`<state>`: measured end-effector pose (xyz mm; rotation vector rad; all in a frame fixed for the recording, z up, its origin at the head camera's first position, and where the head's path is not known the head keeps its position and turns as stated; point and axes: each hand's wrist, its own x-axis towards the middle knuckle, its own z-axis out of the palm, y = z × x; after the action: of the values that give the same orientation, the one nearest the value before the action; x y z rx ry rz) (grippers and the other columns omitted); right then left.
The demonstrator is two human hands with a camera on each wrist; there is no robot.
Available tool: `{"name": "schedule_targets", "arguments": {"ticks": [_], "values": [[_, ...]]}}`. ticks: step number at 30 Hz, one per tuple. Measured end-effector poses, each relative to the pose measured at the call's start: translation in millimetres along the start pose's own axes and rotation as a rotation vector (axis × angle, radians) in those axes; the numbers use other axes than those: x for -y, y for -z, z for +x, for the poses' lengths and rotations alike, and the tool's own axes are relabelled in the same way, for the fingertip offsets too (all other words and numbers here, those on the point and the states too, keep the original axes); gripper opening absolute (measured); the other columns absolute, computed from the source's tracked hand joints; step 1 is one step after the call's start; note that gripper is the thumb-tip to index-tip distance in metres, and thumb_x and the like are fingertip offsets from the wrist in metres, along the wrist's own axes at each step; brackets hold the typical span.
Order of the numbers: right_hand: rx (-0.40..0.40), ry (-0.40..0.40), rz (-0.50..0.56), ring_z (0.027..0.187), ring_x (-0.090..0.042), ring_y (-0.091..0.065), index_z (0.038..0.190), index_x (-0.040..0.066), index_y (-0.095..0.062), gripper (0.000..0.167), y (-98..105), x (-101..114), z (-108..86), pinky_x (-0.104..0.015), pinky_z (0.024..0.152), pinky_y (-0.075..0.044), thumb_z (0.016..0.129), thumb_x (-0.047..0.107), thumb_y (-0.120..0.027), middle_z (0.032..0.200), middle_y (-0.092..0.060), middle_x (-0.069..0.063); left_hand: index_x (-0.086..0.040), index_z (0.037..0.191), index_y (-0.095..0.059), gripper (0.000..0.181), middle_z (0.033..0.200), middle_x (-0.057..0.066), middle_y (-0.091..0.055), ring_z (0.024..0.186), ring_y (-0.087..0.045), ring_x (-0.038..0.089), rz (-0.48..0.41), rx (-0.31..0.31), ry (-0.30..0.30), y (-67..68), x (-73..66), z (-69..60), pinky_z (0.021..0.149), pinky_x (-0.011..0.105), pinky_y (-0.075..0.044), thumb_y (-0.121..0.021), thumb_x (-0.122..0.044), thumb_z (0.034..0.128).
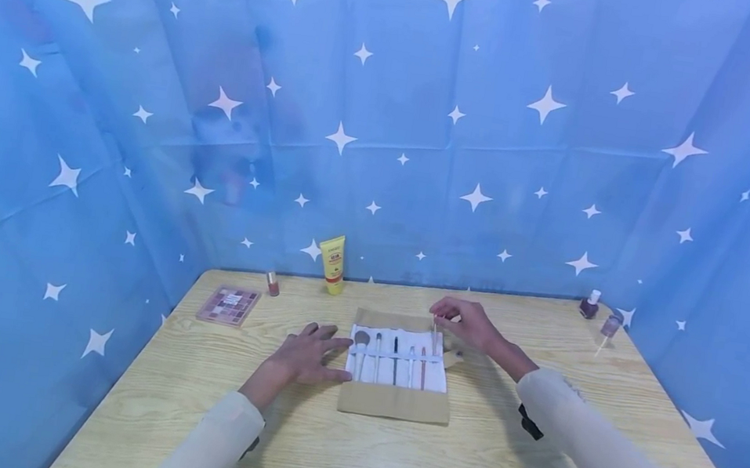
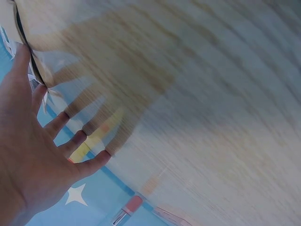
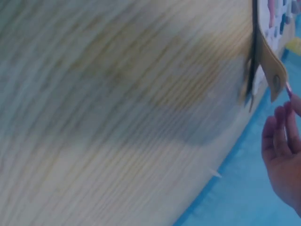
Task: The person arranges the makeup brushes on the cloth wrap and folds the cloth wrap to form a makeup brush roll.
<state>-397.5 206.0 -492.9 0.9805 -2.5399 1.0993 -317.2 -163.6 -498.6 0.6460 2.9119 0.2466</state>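
Observation:
A tan fabric makeup brush roll (image 1: 394, 404) lies unfolded on the table, its white lining holding several brushes under a strap. At the left end is a fluffy-headed makeup brush (image 1: 362, 338). My left hand (image 1: 309, 355) has its fingers spread, with thumb and fingertips at the roll's left edge. Over the upper right corner, my right hand (image 1: 470, 325) pinches the top of a slim makeup brush (image 1: 434, 340), whose lower part reaches into the roll's right end. In the right wrist view, the roll's flap (image 3: 275, 73) lifts off the table near those fingers.
At the back left are an eyeshadow palette (image 1: 229, 305), a small red-brown cosmetic tube (image 1: 273, 284) and a standing yellow squeeze tube (image 1: 333, 264). A dark nail polish bottle (image 1: 589, 305) and a purplish bottle (image 1: 610, 325) are at the back right. A blue star-patterned curtain (image 1: 400, 95) surrounds the table.

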Motion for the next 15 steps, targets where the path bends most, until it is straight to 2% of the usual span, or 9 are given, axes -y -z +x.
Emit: {"name": "schedule_targets", "arguments": {"ticks": [6,15], "values": [[0.028,0.008,0.032,0.089,-0.031,-0.074,0.115,-0.004,-0.07,0.02,-2,2,-4.8,-0.042,0.076,-0.062,0.095,-0.006,-0.071,0.097,-0.077,-0.018,-0.036,0.157,-0.046,0.077,0.167,0.009,-0.034,0.152,-0.028,0.044,-0.001,-0.004,-0.001,0.9,-1.2,-1.1,0.112,0.074,-0.031,-0.057,-0.076,0.0917],[0.142,-0.068,0.068,0.092,-0.03,-0.074,0.123,-0.005,-0.067,0.026,-4,2,-12.7,-0.028,0.072,-0.06,0.098,0.001,-0.07,0.103,-0.077,-0.017,-0.035,0.157,-0.046,0.078,0.167,0.01,-0.034,0.152,-0.028,0.045,-0.016,-0.009,0.0,0.8,-1.5,-1.8,0.113,0.075,-0.03,-0.058,-0.076,0.0913]]}}
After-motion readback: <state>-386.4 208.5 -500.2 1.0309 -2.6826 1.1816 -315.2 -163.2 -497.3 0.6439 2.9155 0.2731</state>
